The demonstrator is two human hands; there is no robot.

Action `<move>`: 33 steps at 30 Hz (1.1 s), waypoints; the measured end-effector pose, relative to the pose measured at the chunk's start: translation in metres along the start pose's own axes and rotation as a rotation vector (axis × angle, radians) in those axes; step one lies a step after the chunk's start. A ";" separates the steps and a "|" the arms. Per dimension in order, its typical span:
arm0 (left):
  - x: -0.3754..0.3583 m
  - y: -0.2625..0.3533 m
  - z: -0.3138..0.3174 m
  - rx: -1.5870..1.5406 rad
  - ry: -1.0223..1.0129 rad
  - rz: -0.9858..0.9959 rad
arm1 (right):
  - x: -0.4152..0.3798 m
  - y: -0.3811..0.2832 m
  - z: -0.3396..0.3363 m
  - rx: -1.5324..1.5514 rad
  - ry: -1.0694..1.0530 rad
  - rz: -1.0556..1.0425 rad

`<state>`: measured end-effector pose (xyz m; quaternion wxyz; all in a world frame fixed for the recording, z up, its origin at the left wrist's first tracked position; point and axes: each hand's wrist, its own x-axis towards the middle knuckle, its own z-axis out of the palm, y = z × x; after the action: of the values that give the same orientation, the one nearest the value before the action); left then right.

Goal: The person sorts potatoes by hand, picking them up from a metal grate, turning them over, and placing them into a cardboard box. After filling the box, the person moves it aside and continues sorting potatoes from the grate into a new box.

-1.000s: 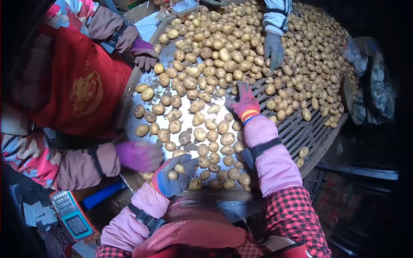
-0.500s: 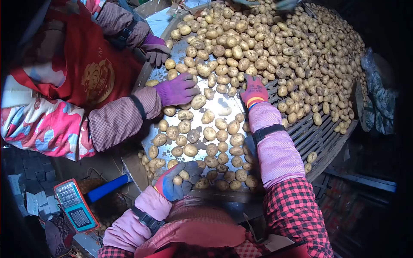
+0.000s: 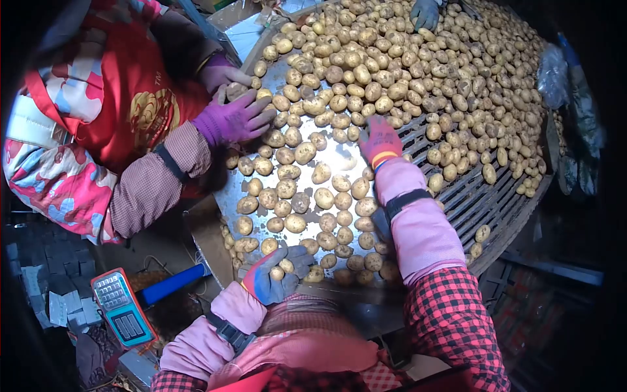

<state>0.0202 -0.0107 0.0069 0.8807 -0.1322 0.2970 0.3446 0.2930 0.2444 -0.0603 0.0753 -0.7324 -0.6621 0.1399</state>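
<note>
Pulling back from the potatoes point(image 3: 304, 153) on the metal tabletop point(image 3: 228, 196), a co-worker's purple-gloved hand point(image 3: 235, 119) has moved over the left edge and now meets its pair point(image 3: 222, 73) around one brownish, potato-like lump point(image 3: 233, 92); this seems to leave the middle of the metal freer for the wearer's hands. The wearer's left hand point(image 3: 277, 274), in a blue-grey glove, has stayed at the near edge, toward the left corner, cupped around two small potatoes point(image 3: 285, 265). The right hand point(image 3: 381, 140), in a pink glove, remains palm down where the metal meets the slatted section point(image 3: 457, 222), its fingertips at the foot of the heap point(image 3: 398, 59); whether it grips anything I cannot tell. Counted: two wearer's hands, two purple gloves, one grey glove point(image 3: 426, 13) at the far edge, one red-and-teal keypad console point(image 3: 124, 308) and one blue bar point(image 3: 173, 285) beyond the near-left corner. Dozens of potatoes spread over the metal; the heap, covering the far and right parts, is too many to count.
</note>
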 end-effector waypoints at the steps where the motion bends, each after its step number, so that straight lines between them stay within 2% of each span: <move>1: 0.000 -0.001 0.001 0.000 -0.003 0.002 | -0.007 0.002 0.008 -0.070 0.028 -0.100; 2: 0.000 -0.001 0.002 0.022 0.010 0.022 | -0.012 0.004 0.015 -0.140 0.058 -0.204; 4: -0.003 -0.002 0.006 0.039 0.020 0.057 | -0.017 0.011 0.016 -0.005 0.107 -0.231; 6: -0.007 -0.001 0.012 0.029 0.073 0.055 | -0.004 0.018 0.027 0.188 0.091 -0.151; 7: -0.007 0.000 0.006 0.026 0.071 0.062 | -0.013 0.002 0.013 0.271 0.095 -0.117; 9: -0.008 -0.003 -0.009 -0.053 -0.034 0.043 | -0.022 -0.031 0.002 0.258 0.039 -0.118; 11: -0.008 -0.006 -0.011 -0.084 -0.050 0.038 | -0.029 -0.051 0.007 0.244 -0.011 -0.117; 13: -0.009 -0.003 -0.011 -0.104 -0.066 0.041 | -0.035 -0.062 0.023 -0.121 0.127 -0.212; 16: -0.009 -0.005 -0.007 -0.100 -0.058 0.033 | -0.021 -0.058 0.029 -0.068 0.032 -0.227; 18: -0.012 -0.005 0.000 0.023 0.022 0.068 | -0.016 -0.045 0.026 -0.077 0.008 -0.261; 19: -0.013 -0.004 -0.003 0.027 0.022 0.072 | -0.014 -0.035 0.024 -0.039 -0.026 -0.364; 20: -0.014 -0.003 -0.007 0.200 0.005 0.096 | -0.012 -0.029 0.023 -0.003 -0.060 -0.472; 21: -0.014 -0.004 -0.010 0.365 -0.011 0.122 | -0.017 -0.031 0.012 -0.051 -0.139 -0.402; 22: -0.015 -0.005 -0.013 0.355 -0.008 0.128 | -0.017 -0.031 0.011 -0.070 -0.147 -0.387; 24: -0.017 -0.002 -0.015 0.135 -0.013 0.075 | -0.013 -0.039 0.013 -0.064 -0.189 -0.351; 27: -0.021 -0.006 -0.013 0.150 0.050 0.054 | -0.010 -0.051 0.019 -0.117 -0.143 -0.328; 28: -0.023 -0.009 -0.014 0.148 0.052 0.055 | -0.007 -0.055 0.015 -0.126 -0.199 -0.274; 30: -0.026 -0.010 -0.014 0.406 0.065 0.136 | 0.000 -0.055 0.011 -0.138 -0.267 -0.282; 31: -0.026 -0.008 -0.017 0.406 0.066 0.143 | 0.004 -0.057 0.011 -0.137 -0.265 -0.287; 33: -0.031 -0.004 -0.027 0.112 -0.088 0.104 | 0.008 -0.061 0.016 -0.128 -0.252 -0.269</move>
<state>-0.0070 -0.0420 0.0044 0.8797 -0.0518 0.2835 0.3781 0.2310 0.2581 -0.0579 -0.0369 -0.6174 -0.7657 0.1765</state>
